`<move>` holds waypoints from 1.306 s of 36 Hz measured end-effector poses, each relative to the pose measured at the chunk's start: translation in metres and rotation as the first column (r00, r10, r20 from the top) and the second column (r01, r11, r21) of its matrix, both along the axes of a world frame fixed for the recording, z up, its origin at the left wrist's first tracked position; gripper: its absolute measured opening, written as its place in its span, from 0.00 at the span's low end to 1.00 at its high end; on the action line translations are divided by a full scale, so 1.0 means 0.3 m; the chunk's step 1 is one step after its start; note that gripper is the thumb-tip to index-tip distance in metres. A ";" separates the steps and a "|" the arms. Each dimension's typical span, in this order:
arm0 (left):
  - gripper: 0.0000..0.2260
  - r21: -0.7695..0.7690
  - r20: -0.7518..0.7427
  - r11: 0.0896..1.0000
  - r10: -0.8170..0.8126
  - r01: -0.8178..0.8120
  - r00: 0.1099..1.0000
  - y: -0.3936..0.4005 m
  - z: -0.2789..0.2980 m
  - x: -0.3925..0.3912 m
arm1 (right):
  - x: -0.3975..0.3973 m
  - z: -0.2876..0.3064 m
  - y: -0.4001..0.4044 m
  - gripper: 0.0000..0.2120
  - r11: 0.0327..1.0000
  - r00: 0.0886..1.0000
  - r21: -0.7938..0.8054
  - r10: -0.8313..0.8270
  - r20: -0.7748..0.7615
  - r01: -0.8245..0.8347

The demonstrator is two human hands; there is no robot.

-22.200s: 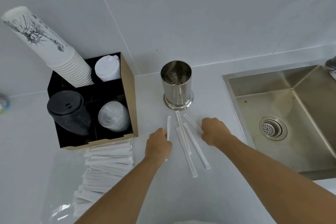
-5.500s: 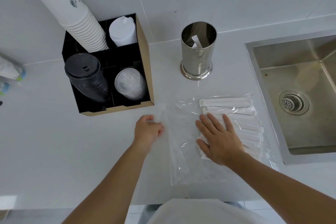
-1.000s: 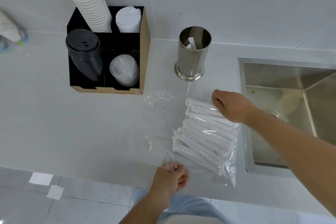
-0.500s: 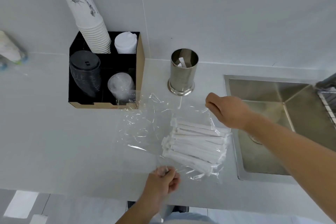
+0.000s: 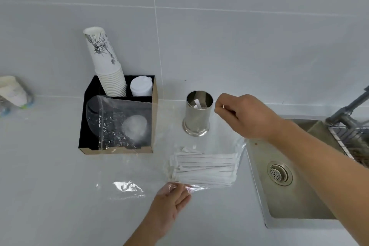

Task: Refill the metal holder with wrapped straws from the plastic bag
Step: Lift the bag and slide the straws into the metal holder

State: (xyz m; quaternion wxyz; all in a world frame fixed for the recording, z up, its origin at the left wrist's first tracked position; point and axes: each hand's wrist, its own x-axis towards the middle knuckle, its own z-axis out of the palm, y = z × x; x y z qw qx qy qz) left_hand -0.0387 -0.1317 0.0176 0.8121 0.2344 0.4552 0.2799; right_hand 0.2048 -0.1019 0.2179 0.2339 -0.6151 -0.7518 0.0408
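Holding the bag: left hand (image 5: 169,202) pinches the near edge of the clear plastic bag (image 5: 127,166)
Right hand (image 5: 244,117): pinches the bag's far edge beside the metal holder (image 5: 197,115)
Wrapped straws (image 5: 203,168): sideways inside the bag
Edges: sink (image 5: 259,195) rim just right; cup caddy (image 5: 153,118) left
Room: bare bench (image 5: 50,185) front-left

Your left hand (image 5: 169,200): bare, no glove, ring or watch | your right hand (image 5: 245,116): bare, no glove or ring | your forearms: both uncovered to the frame edge, no sleeve showing
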 end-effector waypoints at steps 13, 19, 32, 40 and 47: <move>0.32 0.057 0.539 0.995 0.040 -0.084 0.841 0.217 0.183 0.076 | -0.118 0.336 0.071 0.08 0.986 0.992 0.162 -0.028 -0.120 0.047; 0.31 0.169 0.620 0.977 -0.002 -0.131 0.785 0.275 0.282 0.152 | -0.151 0.453 0.098 0.09 0.982 0.991 0.169 -0.058 -0.119 0.078; 0.39 0.141 0.704 0.973 0.031 -0.182 0.709 0.362 0.482 0.298 | -0.102 0.600 0.099 0.09 0.938 0.939 0.155 -0.277 -0.203 0.310; 0.26 0.049 0.682 0.982 0.102 -0.184 0.724 0.392 0.520 0.351 | -0.031 0.536 -0.011 0.09 0.854 0.830 0.278 -0.268 -0.490 0.439; 0.21 0.021 0.691 0.989 0.093 -0.149 0.717 0.406 0.539 0.388 | -0.017 0.332 -0.094 0.16 0.857 0.543 0.091 -0.236 -0.806 0.508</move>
